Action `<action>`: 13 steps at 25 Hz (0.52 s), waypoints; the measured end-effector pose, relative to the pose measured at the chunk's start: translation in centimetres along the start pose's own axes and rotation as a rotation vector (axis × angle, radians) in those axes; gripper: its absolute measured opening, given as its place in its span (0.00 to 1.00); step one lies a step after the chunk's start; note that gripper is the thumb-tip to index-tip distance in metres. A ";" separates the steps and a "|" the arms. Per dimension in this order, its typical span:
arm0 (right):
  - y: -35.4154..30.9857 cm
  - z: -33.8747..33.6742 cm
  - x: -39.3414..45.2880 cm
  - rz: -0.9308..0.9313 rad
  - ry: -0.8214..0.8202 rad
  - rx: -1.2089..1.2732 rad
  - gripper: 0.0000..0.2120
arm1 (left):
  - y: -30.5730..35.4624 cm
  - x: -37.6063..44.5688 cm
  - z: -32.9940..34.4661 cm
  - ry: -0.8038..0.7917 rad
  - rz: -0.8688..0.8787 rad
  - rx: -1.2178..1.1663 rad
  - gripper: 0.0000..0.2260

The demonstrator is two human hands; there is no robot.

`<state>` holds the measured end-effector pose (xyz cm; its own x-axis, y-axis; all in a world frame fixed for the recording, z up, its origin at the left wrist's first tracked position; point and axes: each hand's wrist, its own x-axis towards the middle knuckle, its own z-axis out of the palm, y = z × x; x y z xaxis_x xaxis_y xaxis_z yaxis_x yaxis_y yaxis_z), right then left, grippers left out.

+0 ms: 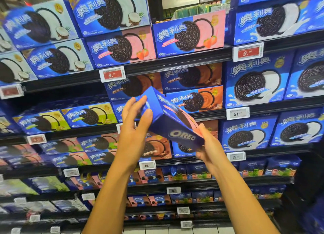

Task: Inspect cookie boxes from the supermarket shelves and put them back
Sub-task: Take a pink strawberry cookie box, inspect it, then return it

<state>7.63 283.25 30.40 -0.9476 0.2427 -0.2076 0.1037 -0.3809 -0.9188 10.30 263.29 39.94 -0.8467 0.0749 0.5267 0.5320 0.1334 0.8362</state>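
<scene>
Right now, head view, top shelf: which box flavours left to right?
Coconut boxes → second coconut stack's top box, strawberry box under it → single strawberry box → original white-cream boxes.

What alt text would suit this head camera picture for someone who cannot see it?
Two bare hands hold a tilted blue Oreo box before supermarket shelves of Oreo boxes: the left hand at its upper end, the right hand at its lower end.

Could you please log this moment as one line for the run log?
phase: inspecting | held: strawberry cookie box, tilted, off shelf | left hand: upper end | right hand: lower end
</scene>
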 end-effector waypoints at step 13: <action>-3.5 -0.2 -1.2 -0.111 0.134 -0.045 0.21 | -0.6 2.9 -1.0 0.236 -0.180 -0.195 0.12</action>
<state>8.50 284.48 33.75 -0.9055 0.3992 -0.1439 0.0167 -0.3054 -0.9521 7.51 262.49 41.14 -0.9139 -0.1663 0.3704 0.3855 -0.0693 0.9201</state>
